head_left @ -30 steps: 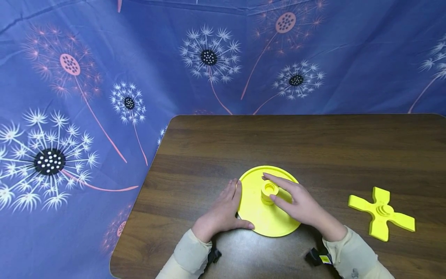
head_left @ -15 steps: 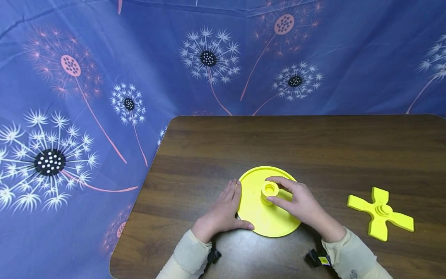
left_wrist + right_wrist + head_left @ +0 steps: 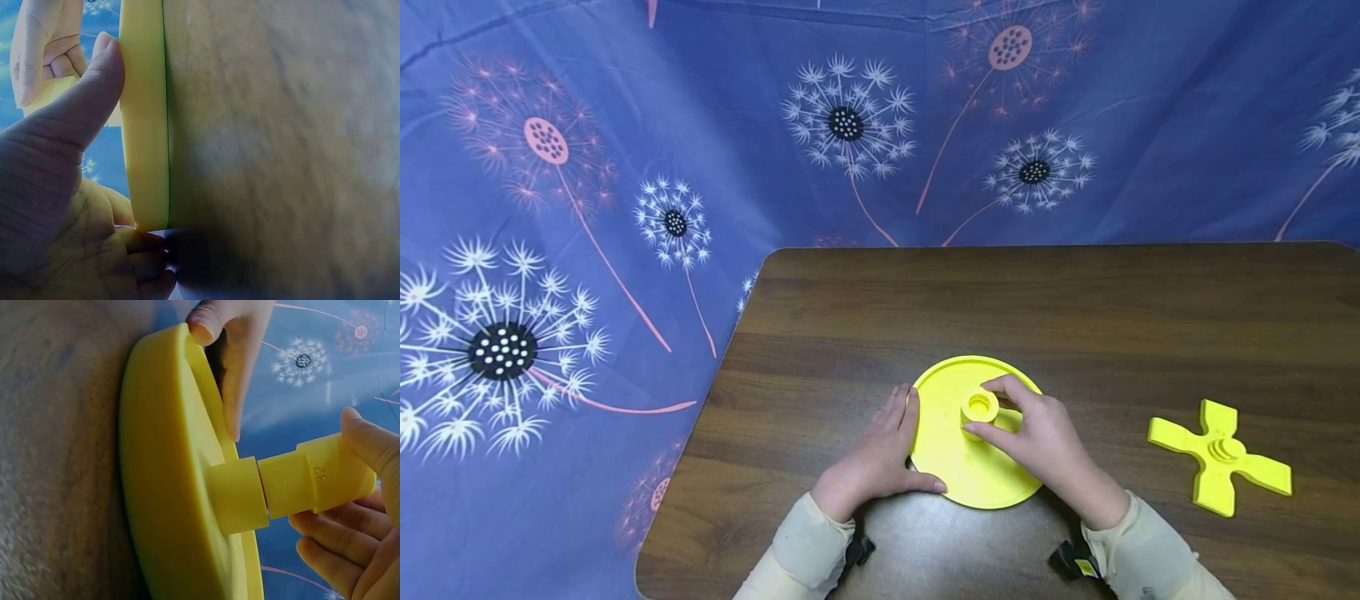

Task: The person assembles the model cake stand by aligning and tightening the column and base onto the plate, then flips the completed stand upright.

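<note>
Smooth plastic-looking yellow disc; wood-grain tabletop; creased cloth backdrop.

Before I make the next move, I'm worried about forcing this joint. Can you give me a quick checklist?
1. Round yellow base flat on the tabletop: ok.
2. Left hand against the base's rim: ok.
3. Right hand pinching the stepped yellow sleeve marked 32: ok.
4. Sleeve fully seated on the central post: cannot tell; a seam shows, but the inside is hidden.
5. Yellow four-armed cross piece clear of both hands: ok.
</note>
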The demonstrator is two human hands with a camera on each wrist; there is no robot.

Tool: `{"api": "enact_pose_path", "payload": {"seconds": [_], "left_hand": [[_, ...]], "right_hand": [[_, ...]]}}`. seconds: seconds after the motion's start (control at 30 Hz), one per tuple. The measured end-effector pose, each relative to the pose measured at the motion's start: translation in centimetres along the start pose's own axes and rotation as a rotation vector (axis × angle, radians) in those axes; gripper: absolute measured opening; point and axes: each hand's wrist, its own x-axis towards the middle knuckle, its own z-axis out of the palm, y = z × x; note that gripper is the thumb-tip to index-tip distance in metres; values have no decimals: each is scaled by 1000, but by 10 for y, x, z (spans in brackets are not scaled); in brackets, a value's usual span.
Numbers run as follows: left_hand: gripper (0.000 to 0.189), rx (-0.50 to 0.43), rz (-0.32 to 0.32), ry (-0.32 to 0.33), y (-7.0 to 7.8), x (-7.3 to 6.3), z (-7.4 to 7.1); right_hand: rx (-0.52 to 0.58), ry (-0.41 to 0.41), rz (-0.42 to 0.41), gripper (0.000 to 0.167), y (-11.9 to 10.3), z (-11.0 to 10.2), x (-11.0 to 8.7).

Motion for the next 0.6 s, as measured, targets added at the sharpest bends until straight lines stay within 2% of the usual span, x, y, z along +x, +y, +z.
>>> {"api": "enact_pose_path", "payload": {"seconds": [0.17,0.33,0.43,0.6], "left_hand": [[127,2,1,1,0,0,-1],[127,3,-1,4,0,0,0],[127,8,2,10,0,0,0],[128,19,8,16,0,0,1]], "right_hand": [[-50,15,14,52,-2,1,-1],[-71,-11,-1,54,0,-1,1],[-28,-61,-3,54,1,-6,2],[119,-185,3,51,2,-13,4]]}}
